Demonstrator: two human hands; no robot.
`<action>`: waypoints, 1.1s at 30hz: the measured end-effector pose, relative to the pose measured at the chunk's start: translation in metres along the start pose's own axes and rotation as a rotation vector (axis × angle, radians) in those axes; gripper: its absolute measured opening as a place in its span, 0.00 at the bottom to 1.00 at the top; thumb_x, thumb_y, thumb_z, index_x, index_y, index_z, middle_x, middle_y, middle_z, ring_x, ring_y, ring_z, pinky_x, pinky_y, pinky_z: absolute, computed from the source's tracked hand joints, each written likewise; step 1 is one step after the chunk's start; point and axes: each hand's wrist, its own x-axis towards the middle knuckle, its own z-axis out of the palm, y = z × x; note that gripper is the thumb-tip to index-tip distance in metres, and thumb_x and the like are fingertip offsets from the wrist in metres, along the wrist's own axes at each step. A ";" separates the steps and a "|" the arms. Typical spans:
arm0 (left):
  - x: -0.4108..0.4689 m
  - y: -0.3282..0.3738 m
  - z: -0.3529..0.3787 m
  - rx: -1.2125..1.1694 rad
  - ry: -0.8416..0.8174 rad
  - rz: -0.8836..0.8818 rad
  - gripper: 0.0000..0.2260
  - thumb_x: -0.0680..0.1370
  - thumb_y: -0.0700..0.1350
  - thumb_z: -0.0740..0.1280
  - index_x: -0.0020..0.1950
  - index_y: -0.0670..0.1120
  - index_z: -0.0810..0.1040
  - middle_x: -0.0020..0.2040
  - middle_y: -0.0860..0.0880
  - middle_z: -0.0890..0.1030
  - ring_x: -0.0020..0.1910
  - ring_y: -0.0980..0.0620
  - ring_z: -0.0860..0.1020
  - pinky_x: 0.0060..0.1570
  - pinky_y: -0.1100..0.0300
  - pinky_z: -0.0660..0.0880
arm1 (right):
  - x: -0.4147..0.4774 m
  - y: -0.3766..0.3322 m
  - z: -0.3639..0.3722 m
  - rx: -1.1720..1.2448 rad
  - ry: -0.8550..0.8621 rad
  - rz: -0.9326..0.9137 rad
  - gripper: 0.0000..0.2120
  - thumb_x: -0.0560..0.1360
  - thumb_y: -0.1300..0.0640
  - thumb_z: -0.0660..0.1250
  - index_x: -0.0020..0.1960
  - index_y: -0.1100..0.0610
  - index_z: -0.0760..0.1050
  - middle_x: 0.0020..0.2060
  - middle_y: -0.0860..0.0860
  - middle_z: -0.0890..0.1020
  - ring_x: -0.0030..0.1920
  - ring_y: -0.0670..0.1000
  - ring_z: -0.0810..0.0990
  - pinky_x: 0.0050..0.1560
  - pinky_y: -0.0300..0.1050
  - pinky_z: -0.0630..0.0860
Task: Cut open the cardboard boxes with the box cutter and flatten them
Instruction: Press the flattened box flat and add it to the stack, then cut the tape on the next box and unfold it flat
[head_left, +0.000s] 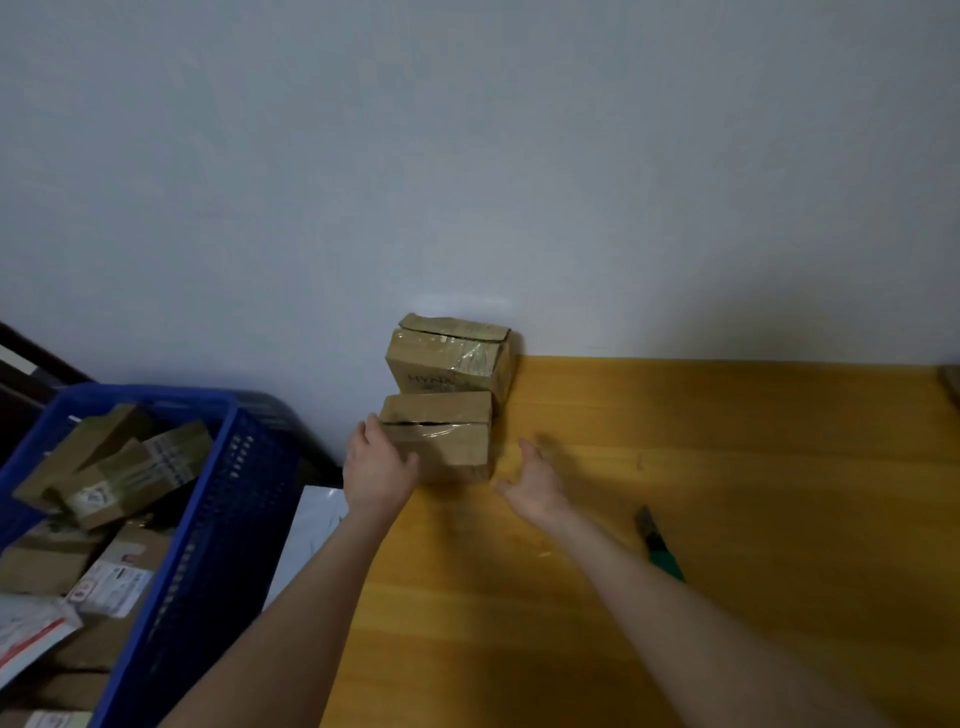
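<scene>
While the near box (447, 441) is gripped at its left corner by the left hand (376, 470), thumb on the front face, the right hand (535, 480) is held open just beside it, fingers spread. A far box (457, 358) is parked right behind, against the pale grey wall (467, 156). Both are sat on the yellow wooden table (727, 467). The box cutter (657, 543) is left lying by the right forearm. Off left, a blue crate (223, 493) is stuffed with parcels (119, 467).

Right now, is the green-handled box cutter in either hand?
No: the green-handled box cutter lies on the yellow wooden table; left hand grips a taped cardboard box, right hand open.
</scene>
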 end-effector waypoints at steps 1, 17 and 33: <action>0.007 -0.005 0.000 -0.030 -0.013 -0.030 0.34 0.77 0.46 0.68 0.77 0.39 0.53 0.75 0.39 0.61 0.73 0.40 0.61 0.68 0.46 0.65 | 0.005 -0.003 0.004 0.073 -0.032 0.031 0.37 0.77 0.51 0.67 0.78 0.56 0.50 0.76 0.53 0.57 0.74 0.56 0.60 0.72 0.49 0.61; 0.018 -0.016 -0.011 -0.550 -0.364 0.127 0.35 0.66 0.68 0.63 0.66 0.49 0.76 0.57 0.46 0.74 0.56 0.49 0.75 0.61 0.46 0.74 | -0.021 -0.012 0.005 0.760 0.371 0.194 0.22 0.76 0.56 0.69 0.68 0.57 0.72 0.62 0.52 0.76 0.58 0.51 0.75 0.62 0.47 0.73; -0.042 -0.013 0.025 0.026 -0.312 0.342 0.34 0.78 0.52 0.66 0.79 0.50 0.52 0.75 0.39 0.58 0.72 0.39 0.63 0.68 0.46 0.66 | -0.077 0.047 0.011 0.487 0.329 0.316 0.22 0.81 0.49 0.60 0.72 0.56 0.66 0.67 0.53 0.72 0.66 0.54 0.72 0.63 0.46 0.69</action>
